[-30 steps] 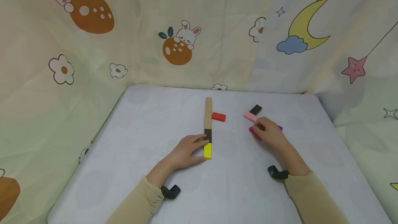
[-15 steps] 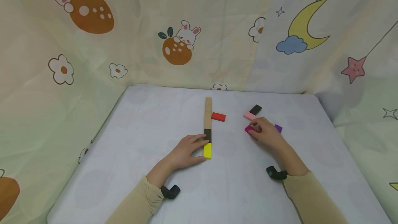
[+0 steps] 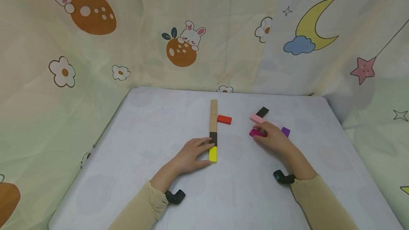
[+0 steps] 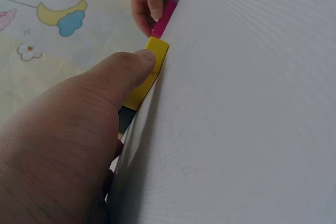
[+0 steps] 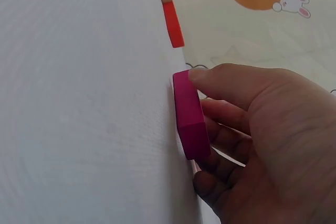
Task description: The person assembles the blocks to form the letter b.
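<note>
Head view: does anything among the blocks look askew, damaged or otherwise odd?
Nothing looks damaged. The red block lies crosswise beside the straight row, not in line with it. The left hand steadies the yellow block; the right hand grips the magenta block.

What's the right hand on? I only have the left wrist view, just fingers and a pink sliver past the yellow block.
Observer: The right hand grips a magenta block, thumb on top, fingers curled beneath.
Operator: Lifted or down?
Observer: Cannot tell; in the head view it lies low over the white table.
Operator: Anything near it?
Observer: A pink block, a black block and a purple block lie close by.
Operator: And the left hand?
Observer: The left hand rests beside a line of blocks that ends at the yellow block.
</note>
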Motion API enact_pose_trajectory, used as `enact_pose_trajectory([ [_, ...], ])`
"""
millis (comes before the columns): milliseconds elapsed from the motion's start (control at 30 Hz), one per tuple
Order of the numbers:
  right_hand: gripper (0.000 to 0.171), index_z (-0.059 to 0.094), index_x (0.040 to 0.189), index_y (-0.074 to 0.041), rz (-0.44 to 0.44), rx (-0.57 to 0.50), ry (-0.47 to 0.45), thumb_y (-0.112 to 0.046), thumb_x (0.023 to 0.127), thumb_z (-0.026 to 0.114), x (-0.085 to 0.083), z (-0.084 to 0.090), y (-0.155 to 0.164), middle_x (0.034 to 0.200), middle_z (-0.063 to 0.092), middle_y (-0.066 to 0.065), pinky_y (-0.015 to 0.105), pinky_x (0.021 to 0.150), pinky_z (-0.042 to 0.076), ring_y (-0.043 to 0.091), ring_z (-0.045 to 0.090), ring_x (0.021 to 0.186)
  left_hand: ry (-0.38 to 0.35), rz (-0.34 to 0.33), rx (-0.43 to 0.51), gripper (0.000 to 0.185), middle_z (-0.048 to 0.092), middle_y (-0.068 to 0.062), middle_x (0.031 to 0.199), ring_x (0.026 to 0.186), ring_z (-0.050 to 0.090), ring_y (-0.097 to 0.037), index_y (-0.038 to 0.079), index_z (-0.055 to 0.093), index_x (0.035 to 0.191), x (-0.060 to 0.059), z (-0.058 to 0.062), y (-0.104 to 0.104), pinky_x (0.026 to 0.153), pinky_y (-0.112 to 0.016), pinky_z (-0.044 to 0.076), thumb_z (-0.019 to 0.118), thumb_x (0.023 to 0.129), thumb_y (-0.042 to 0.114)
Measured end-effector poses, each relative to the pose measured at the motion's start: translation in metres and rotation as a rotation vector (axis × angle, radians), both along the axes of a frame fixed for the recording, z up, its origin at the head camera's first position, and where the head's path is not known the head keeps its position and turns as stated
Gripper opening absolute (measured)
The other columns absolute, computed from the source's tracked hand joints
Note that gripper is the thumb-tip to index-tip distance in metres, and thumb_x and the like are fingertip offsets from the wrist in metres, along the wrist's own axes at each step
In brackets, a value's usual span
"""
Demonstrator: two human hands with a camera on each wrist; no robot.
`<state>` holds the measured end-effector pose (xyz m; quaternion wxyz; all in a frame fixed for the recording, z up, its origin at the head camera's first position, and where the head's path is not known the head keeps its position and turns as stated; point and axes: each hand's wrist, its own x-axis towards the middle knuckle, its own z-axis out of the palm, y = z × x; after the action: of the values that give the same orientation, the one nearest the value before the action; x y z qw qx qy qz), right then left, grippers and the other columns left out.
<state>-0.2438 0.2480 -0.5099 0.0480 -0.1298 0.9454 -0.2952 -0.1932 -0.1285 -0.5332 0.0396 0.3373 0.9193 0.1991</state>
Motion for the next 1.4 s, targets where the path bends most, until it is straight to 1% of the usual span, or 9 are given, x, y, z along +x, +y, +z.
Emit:
enact_pose_trajectory([
  [133, 0.045, 0.059, 0.133, -0.019, 0.034, 0.018, -0.012, -0.029, 0.091, 0.07, 0.0, 0.0, 0.002, 0.126, 0.06, 0.009, 0.05, 0.096, 0.049, 0.027, 0.054, 0.112, 0.001, 0.001, -0.001, 0.064, 0.032, 0.009, 0.16, 0.146, 0.032, -0.021, 0.033, 0.042, 0.15, 0.001, 0.001, 0.0, 0.12, -0.045, 0.027, 0.06, 0.093, 0.055],
  [267, 0.044, 0.06, 0.133, -0.019, 0.069, 0.028, -0.015, -0.027, 0.092, 0.069, 0.0, 0.001, 0.003, 0.128, 0.059, 0.008, 0.049, 0.097, 0.049, 0.027, 0.054, 0.113, 0.004, 0.001, 0.001, 0.064, 0.032, 0.009, 0.16, 0.145, 0.033, -0.022, 0.033, 0.042, 0.15, 0.001, 0.001, 0.0, 0.12, -0.045, 0.027, 0.061, 0.093, 0.054],
  [367, 0.046, 0.059, 0.135, -0.018, 0.07, 0.038, -0.033, -0.027, 0.091, 0.07, 0.001, 0.004, 0.005, 0.128, 0.058, 0.009, 0.051, 0.097, 0.05, 0.027, 0.054, 0.113, 0.004, 0.001, 0.001, 0.064, 0.032, 0.009, 0.16, 0.145, 0.033, -0.022, 0.033, 0.041, 0.15, 0.001, 0.001, 0.0, 0.12, -0.045, 0.027, 0.06, 0.093, 0.055],
  [500, 0.047, 0.059, 0.134, -0.018, 0.046, 0.074, -0.058, -0.03, 0.09, 0.071, 0.001, 0.005, 0.008, 0.129, 0.058, 0.009, 0.053, 0.098, 0.05, 0.028, 0.055, 0.115, 0.007, 0.003, 0.005, 0.064, 0.031, 0.01, 0.16, 0.145, 0.033, -0.022, 0.034, 0.041, 0.15, 0.001, 0.0, 0.0, 0.12, -0.046, 0.028, 0.06, 0.093, 0.055],
  [700, 0.052, 0.058, 0.135, -0.017, 0.053, 0.107, -0.068, -0.04, 0.09, 0.07, 0.0, 0.003, 0.011, 0.129, 0.058, 0.01, 0.048, 0.093, 0.052, 0.026, 0.055, 0.112, 0.02, -0.002, 0.01, 0.064, 0.031, 0.01, 0.16, 0.145, 0.033, -0.021, 0.034, 0.041, 0.15, 0.0, -0.002, 0.0, 0.119, -0.046, 0.028, 0.06, 0.093, 0.055],
  [800, 0.056, 0.056, 0.138, -0.017, 0.07, 0.102, -0.082, -0.039, 0.088, 0.072, 0.0, 0.005, 0.014, 0.124, 0.059, 0.007, 0.043, 0.09, 0.053, 0.023, 0.054, 0.108, 0.022, -0.003, 0.01, 0.064, 0.031, 0.01, 0.16, 0.145, 0.033, -0.021, 0.034, 0.041, 0.15, 0.0, -0.003, -0.001, 0.119, -0.045, 0.029, 0.06, 0.093, 0.055],
  [933, 0.057, 0.056, 0.138, -0.017, 0.097, 0.096, -0.082, -0.031, 0.087, 0.075, 0.001, 0.008, 0.017, 0.112, 0.059, 0.004, 0.037, 0.085, 0.051, 0.021, 0.053, 0.101, 0.015, 0.001, 0.009, 0.064, 0.031, 0.011, 0.16, 0.145, 0.033, -0.021, 0.034, 0.041, 0.15, -0.001, -0.004, -0.001, 0.12, -0.045, 0.028, 0.06, 0.093, 0.055],
  [1167, 0.05, 0.059, 0.135, -0.015, 0.103, 0.103, -0.039, -0.03, 0.089, 0.072, 0.0, 0.006, 0.017, 0.11, 0.06, 0.004, 0.035, 0.083, 0.049, 0.02, 0.053, 0.097, 0.008, 0.006, -0.001, 0.064, 0.031, 0.011, 0.16, 0.145, 0.033, -0.021, 0.035, 0.04, 0.151, -0.001, -0.004, 0.0, 0.12, -0.045, 0.028, 0.06, 0.093, 0.055],
  [1400, 0.049, 0.06, 0.135, -0.015, 0.092, 0.086, 0.0, -0.027, 0.089, 0.071, -0.001, 0.004, 0.014, 0.103, 0.057, 0.002, 0.031, 0.076, 0.047, 0.019, 0.052, 0.093, 0.014, 0.006, -0.003, 0.064, 0.031, 0.011, 0.16, 0.144, 0.033, -0.022, 0.036, 0.04, 0.151, -0.001, -0.005, 0.0, 0.12, -0.045, 0.028, 0.06, 0.093, 0.056],
])
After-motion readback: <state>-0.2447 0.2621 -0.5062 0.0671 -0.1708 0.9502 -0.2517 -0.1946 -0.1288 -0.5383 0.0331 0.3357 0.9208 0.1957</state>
